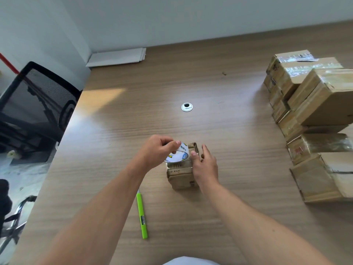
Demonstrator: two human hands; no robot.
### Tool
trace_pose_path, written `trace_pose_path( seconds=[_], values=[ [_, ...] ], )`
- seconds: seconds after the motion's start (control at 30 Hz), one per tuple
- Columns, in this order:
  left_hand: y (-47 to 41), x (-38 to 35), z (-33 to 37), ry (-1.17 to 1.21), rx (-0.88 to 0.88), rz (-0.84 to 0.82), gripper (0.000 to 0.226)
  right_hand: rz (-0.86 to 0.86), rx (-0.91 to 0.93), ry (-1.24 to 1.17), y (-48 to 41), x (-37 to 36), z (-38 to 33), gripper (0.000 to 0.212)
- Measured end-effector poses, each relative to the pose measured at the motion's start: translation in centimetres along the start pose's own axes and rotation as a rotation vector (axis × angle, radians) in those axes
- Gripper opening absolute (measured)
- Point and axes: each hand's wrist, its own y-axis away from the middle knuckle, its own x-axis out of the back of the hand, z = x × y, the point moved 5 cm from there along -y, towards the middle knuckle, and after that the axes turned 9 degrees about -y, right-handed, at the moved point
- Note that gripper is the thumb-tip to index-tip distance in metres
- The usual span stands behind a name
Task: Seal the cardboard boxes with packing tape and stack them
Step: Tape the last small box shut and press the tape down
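While left grip [157,150] holds tape [181,153], box [180,176] sits beneath.

- Centre: the box [181,177], with the left hand [158,152] holding tape [179,155] over it and the right hand [206,167] touching it, fills the middle.
- Above it: bare table [219,83] runs free to the wall, bar a flat grommet [186,107].
- Right edge: stacked boxes [315,96] block that side.
- Lower centre: a cutter [142,215] lies between the forearms.
- Left edge: a chair [38,104] stands beside the table.
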Motion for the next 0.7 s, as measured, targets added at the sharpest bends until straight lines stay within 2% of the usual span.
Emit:
trace_pose_path(
  seconds=[0.17,0.33,0.57,0.7],
  values=[
    [-0.7,2.3,-0.3,-0.403,-0.009,0.036,0.036,0.049,0.004,0.040,-0.6,0.0,0.7,0.041],
    [-0.4,2.4,-4.7,-0.545,0.140,-0.038,0.038,0.039,0.079,0.104,-0.3,0.3,0.3,0.036],
    [-0.3,0.6,-7.2,-0.490,0.193,-0.069,0.040,0.062,0.020,0.026,0.0,0.7,0.2,0.035],
    [0.1,-0.9,-7.5,-0.428,0.183,-0.088,0.037,0.054,-0.076,-0.126,0.1,0.4,1.1,0.034]
  ],
)
